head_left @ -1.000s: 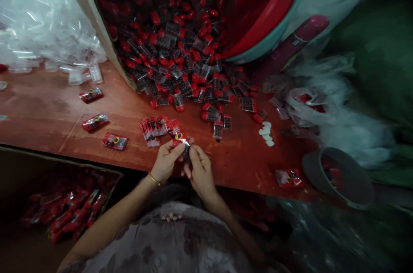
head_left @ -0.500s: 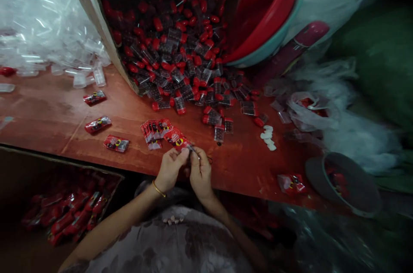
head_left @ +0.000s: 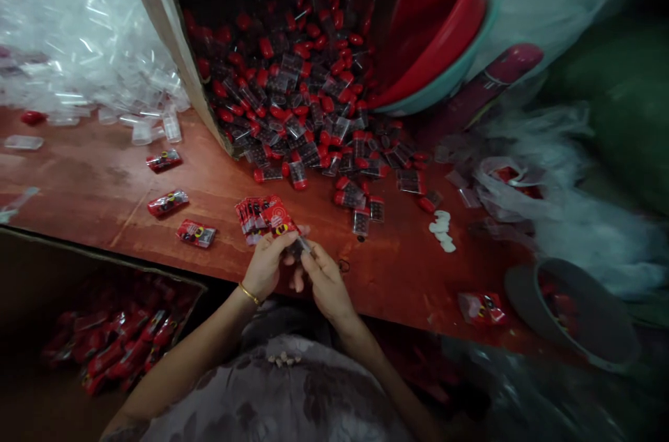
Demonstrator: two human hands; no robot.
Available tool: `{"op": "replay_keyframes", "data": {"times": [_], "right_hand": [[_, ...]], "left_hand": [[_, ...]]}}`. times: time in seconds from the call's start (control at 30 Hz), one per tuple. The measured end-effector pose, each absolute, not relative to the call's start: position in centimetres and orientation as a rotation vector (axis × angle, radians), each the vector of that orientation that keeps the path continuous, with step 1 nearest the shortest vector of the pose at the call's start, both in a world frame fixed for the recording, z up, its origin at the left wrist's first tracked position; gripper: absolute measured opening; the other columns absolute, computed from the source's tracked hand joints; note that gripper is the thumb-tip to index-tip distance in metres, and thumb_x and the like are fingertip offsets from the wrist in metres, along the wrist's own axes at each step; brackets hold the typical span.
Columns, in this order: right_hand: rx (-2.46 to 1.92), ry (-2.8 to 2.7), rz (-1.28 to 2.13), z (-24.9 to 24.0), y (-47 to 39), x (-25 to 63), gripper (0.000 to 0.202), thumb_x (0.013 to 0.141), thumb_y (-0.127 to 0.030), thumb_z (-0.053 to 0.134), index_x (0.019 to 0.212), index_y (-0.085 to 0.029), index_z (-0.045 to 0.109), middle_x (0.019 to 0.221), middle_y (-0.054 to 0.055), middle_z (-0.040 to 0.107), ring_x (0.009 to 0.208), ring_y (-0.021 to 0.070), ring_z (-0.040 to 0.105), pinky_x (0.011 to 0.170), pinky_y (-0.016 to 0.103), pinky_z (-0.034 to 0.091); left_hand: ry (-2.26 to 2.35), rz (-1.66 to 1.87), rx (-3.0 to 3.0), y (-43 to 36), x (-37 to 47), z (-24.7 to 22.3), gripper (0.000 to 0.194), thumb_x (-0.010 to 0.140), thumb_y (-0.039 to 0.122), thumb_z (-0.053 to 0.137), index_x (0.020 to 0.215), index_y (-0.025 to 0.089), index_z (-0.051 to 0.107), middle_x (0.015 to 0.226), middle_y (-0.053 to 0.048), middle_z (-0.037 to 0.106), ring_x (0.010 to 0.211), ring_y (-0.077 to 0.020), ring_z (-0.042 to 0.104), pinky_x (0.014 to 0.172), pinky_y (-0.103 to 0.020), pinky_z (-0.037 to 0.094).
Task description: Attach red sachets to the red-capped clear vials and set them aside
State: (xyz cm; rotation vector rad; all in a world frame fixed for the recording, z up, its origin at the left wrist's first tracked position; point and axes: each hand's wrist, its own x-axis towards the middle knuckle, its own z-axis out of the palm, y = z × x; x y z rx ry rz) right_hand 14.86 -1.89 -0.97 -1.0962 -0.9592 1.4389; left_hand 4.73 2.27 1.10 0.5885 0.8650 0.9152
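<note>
Close to the table's near edge, my left hand [head_left: 265, 264] pinches a red printed packet [head_left: 279, 217] with a clear lower part. My right hand [head_left: 327, 282] meets it from the right, thumb and fingers closed on the packet's clear end. Just behind my left hand lies a fanned stack of red cards [head_left: 249, 217]. Three filled red packets rest farther left, one of them here [head_left: 196, 233]. Beyond my hands spreads a heap of small clear containers with red caps [head_left: 313, 107], some loose ones [head_left: 360, 221] nearer me.
A cardboard box [head_left: 182, 58] lies open around the heap. Clear plastic pieces [head_left: 94, 44] pile at left. Red and teal basins [head_left: 433, 24], white pieces [head_left: 442, 231] and a grey basket [head_left: 575, 316] are at right. A lower box holds red packets [head_left: 120, 344].
The view has shifted slightly, moving the table items to the right. The packet has turned more upright between my hands, and my right fingers have shifted on its clear end.
</note>
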Motion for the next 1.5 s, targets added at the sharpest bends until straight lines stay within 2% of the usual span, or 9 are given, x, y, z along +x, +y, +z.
{"op": "replay_keyframes", "data": {"times": [0.2, 0.33, 0.47, 0.77, 1.07, 1.2, 1.3, 1.4, 1.5], "right_hand": [[-1.256, -1.054, 1.319, -0.7, -1.1, 15.1, 0.025, 0.078, -0.042, 0.059, 0.07, -0.02, 0.05, 0.053, -0.005, 0.056, 0.039, 0.0078, 0.049, 0.041, 0.019, 0.04], [-1.33, -1.11, 1.138, -1.7, 0.5, 13.6, 0.035, 0.068, -0.041, 0.067, 0.054, -0.02, 0.043, 0.044, -0.008, 0.045, 0.038, 0.0066, 0.04, 0.04, 0.019, 0.034], [-1.364, -1.373, 0.874, -2.4, 2.0, 11.4, 0.038, 0.075, -0.045, 0.061, 0.05, -0.019, 0.046, 0.046, -0.007, 0.042, 0.044, 0.0068, 0.037, 0.046, 0.019, 0.032], [-1.506, -1.781, 0.441, -1.5, 3.9, 11.8, 0.042, 0.081, -0.055, 0.052, 0.057, -0.021, 0.058, 0.054, 0.0, 0.06, 0.053, 0.0115, 0.051, 0.057, 0.023, 0.037], [-2.076, -1.528, -0.251, -3.9, 1.9, 24.3, 0.034, 0.084, -0.036, 0.05, 0.105, -0.011, 0.062, 0.106, 0.018, 0.062, 0.093, 0.0273, 0.053, 0.08, 0.039, 0.04], [-2.133, -1.6, -0.295, -5.5, 0.9, 25.2, 0.035, 0.086, -0.03, 0.045, 0.113, -0.012, 0.058, 0.112, 0.016, 0.06, 0.094, 0.0275, 0.052, 0.079, 0.039, 0.04], [-2.098, -1.621, -0.32, -5.9, 0.5, 24.6, 0.036, 0.087, -0.032, 0.043, 0.114, -0.012, 0.057, 0.113, 0.015, 0.06, 0.097, 0.028, 0.051, 0.079, 0.039, 0.04], [-2.081, -1.613, -0.334, -5.8, 0.5, 24.4, 0.037, 0.087, -0.034, 0.043, 0.113, -0.013, 0.058, 0.114, 0.015, 0.06, 0.097, 0.0283, 0.052, 0.08, 0.039, 0.04], [-2.045, -1.6, -0.326, -5.8, 0.5, 24.6, 0.035, 0.086, -0.034, 0.044, 0.111, -0.015, 0.059, 0.113, 0.015, 0.059, 0.097, 0.0279, 0.052, 0.081, 0.04, 0.039]], "left_hand": [[0.809, 0.899, 0.46, 1.1, 4.9, 0.6, 0.03, 0.065, 0.038, 0.07, 0.078, 0.011, 0.067, 0.053, 0.003, 0.052, 0.04, -0.0052, 0.04, 0.036, -0.019, 0.035], [0.808, 0.92, 0.38, 1.3, 2.9, 0.6, 0.029, 0.064, 0.033, 0.072, 0.083, 0.012, 0.068, 0.065, -0.001, 0.062, 0.058, -0.01, 0.055, 0.056, -0.022, 0.044], [0.925, 0.955, 0.349, 2.3, 0.2, 0.7, 0.023, 0.067, 0.031, 0.07, 0.082, 0.014, 0.066, 0.069, -0.001, 0.066, 0.065, -0.0124, 0.061, 0.065, -0.023, 0.046], [1.03, 0.813, 0.245, 4.1, -1.9, 1.7, 0.022, 0.084, 0.033, 0.05, 0.082, 0.017, 0.065, 0.076, -0.006, 0.072, 0.074, -0.0178, 0.067, 0.073, -0.031, 0.051], [1.155, 1.291, 0.107, 9.5, -5.7, 2.6, 0.03, 0.09, 0.035, 0.04, 0.079, 0.015, 0.059, 0.087, -0.007, 0.069, 0.083, -0.013, 0.066, 0.073, -0.024, 0.052], [1.32, 1.232, 0.729, 8.1, -2.3, 1.2, 0.026, 0.077, 0.036, 0.059, 0.094, 0.016, 0.063, 0.101, -0.01, 0.068, 0.097, -0.0219, 0.063, 0.089, -0.037, 0.048], [1.512, 1.053, 1.612, 7.6, 0.5, -0.2, 0.03, 0.072, 0.033, 0.065, 0.1, 0.022, 0.066, 0.123, -0.01, 0.06, 0.126, -0.03, 0.043, 0.107, -0.049, 0.026], [1.622, 0.777, 2.121, 8.4, 1.6, -1.5, 0.026, 0.076, 0.03, 0.061, 0.101, 0.024, 0.068, 0.135, -0.01, 0.049, 0.135, -0.0338, 0.026, 0.109, -0.056, 0.011], [1.636, 0.659, 2.276, 9.0, 1.6, -2.6, 0.021, 0.078, 0.028, 0.057, 0.094, 0.026, 0.07, 0.129, -0.009, 0.055, 0.134, -0.0348, 0.026, 0.107, -0.058, 0.01]]}}
